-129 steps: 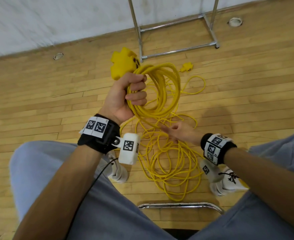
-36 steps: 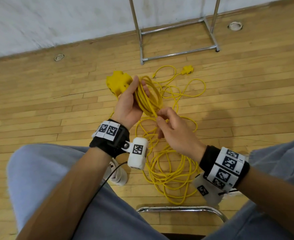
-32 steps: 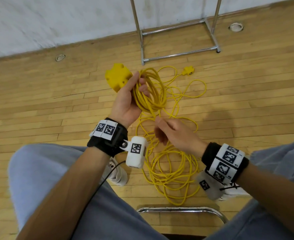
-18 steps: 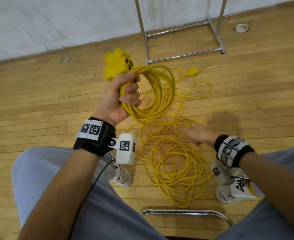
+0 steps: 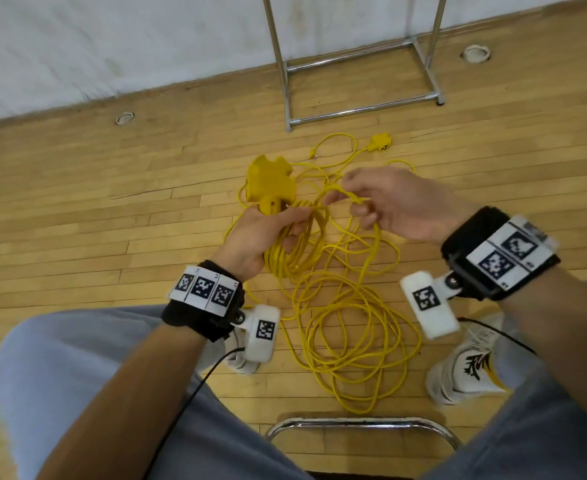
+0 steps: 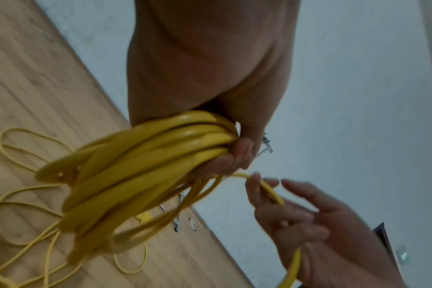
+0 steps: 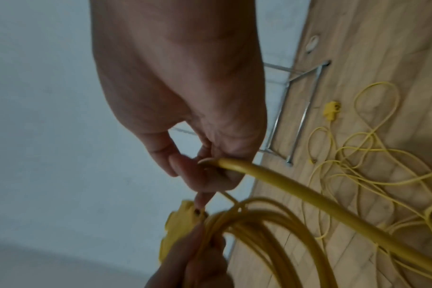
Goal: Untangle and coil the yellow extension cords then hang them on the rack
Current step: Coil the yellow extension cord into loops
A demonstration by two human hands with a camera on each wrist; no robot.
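**Cord coiling, three views**

Head view: coil [image 5: 295, 251] of yellow extension cord gripped in the left hand [image 5: 260, 237], fingers curled around the gathered loops, with the yellow multi-outlet block [image 5: 269, 183] standing just above the fist. The right hand [image 5: 389, 202] pinches a single strand [image 5: 350, 199] close beside the coil. Loose loops [image 5: 354, 341] lie on the wooden floor [image 5: 77, 202] between the person's shoes. A second outlet end [image 5: 381, 143] lies near the foot of the metal rack [image 5: 354, 112].

Left wrist view: left-hand fingers [image 6: 237, 154] wrapped round several thick turns [image 6: 141, 163]; right hand [image 6: 308, 220] holds one strand between thumb and loosely curved fingers.

Right wrist view: thumb and fingertips [image 7: 185, 165] pinch the strand [image 7: 308, 196]; rack base [image 7: 296, 117] stands behind.
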